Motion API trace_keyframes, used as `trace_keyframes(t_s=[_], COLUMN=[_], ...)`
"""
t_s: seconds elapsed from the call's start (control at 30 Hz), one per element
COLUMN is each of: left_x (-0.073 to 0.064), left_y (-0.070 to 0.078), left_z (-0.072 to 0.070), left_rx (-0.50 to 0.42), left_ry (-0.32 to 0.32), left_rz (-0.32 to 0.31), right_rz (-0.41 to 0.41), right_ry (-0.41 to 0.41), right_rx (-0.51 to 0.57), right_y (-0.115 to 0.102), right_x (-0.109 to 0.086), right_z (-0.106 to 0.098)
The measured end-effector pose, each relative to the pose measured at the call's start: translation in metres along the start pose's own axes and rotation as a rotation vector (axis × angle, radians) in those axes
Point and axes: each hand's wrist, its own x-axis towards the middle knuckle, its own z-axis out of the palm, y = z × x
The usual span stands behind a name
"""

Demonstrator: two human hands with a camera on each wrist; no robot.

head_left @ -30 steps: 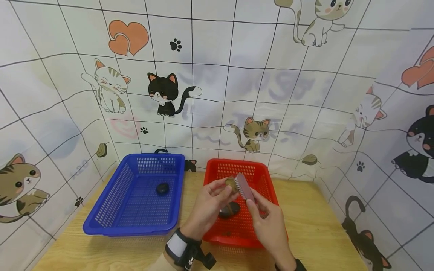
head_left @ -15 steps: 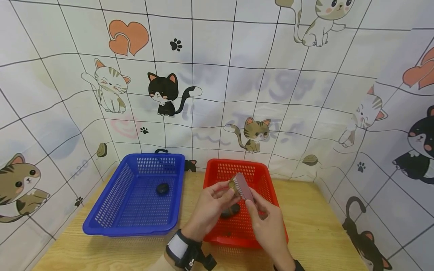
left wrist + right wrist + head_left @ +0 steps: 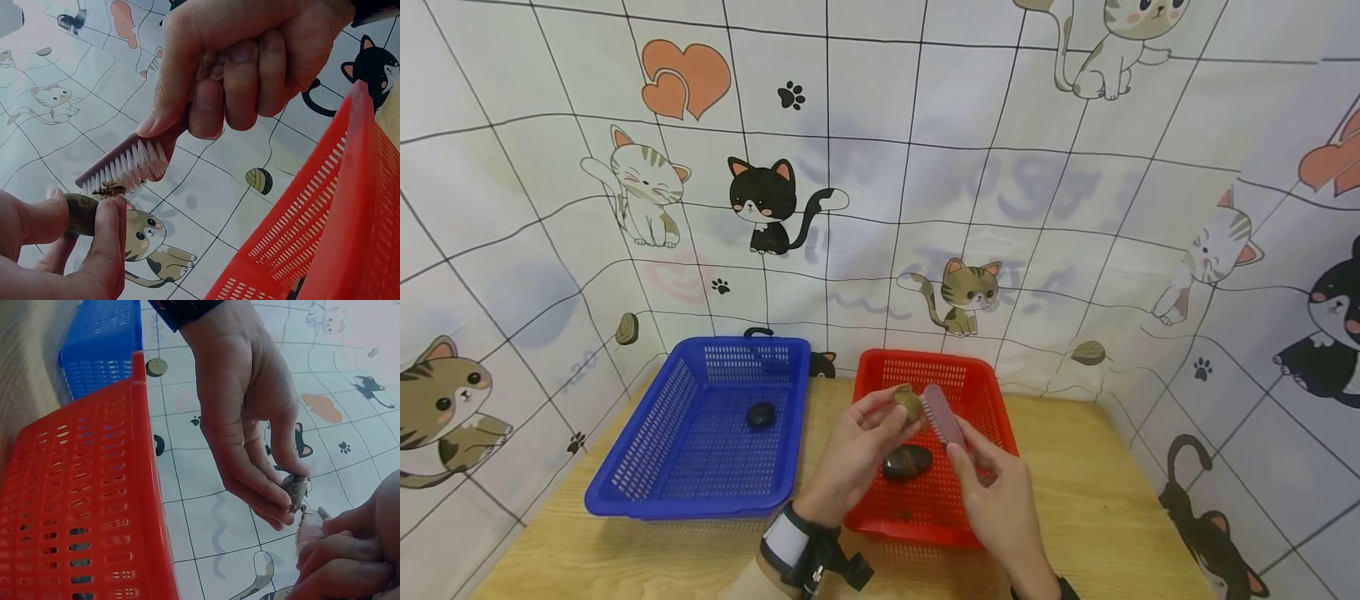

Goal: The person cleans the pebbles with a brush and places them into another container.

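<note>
Above the red basket [image 3: 925,512], my left hand [image 3: 853,458] pinches a small olive-brown stone [image 3: 907,403] between thumb and fingers. A brown clump of dirt [image 3: 112,189] clings to the stone's edge in the left wrist view. My right hand [image 3: 1003,504] grips a mauve brush [image 3: 944,417], its thumb along the back. White bristles [image 3: 134,164] face the stone, and their tips meet the dirt clump. In the right wrist view the stone [image 3: 297,490] sits just above the bristles [image 3: 309,530]. A larger dark, brown-banded stone [image 3: 907,462] lies in the red basket below.
To the left stands a blue basket [image 3: 700,458] with one black stone [image 3: 761,416] in it. Both baskets rest on a wooden table [image 3: 1097,492]. A white cat-print sheet [image 3: 865,192] rises behind and at both sides. Small dark bits [image 3: 904,515] lie in the red basket.
The stone first came up against the bristles, then drew back slightly left, showing more of its face. The banded stone below is less covered now. Both hands keep their holds.
</note>
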Motion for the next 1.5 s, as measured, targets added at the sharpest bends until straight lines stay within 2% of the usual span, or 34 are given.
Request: trace_keyframes(t_s=[0.3, 0.63, 0.9, 1.13, 1.33, 1.5], left_x=[0.002, 0.0, 0.001, 0.002, 0.0, -0.003], left_y=[-0.002, -0.002, -0.001, 0.0, 0.001, 0.003], left_z=[-0.002, -0.005, -0.007, -0.007, -0.009, -0.009], left_rx=[0.033, 0.177, 0.205, 0.207, 0.281, 0.367], left_ry=[-0.009, 0.014, 0.03, 0.003, 0.014, 0.006], left_rz=[0.016, 0.042, 0.06, 0.074, 0.085, 0.127], right_rz=[0.006, 0.019, -0.009, -0.045, -0.051, -0.063], right_ry=[0.027, 0.034, 0.025, 0.008, 0.001, -0.022], right_rx=[-0.023, -0.012, 0.059, 0.059, 0.038, 0.037], right_y=[0.003, -0.002, -0.004, -0.004, -0.005, -0.008], right_x=[0.005, 0.005, 0.004, 0.003, 0.002, 0.0], right_z=[-0.006, -0.012, -0.016, -0.016, -0.017, -0.017])
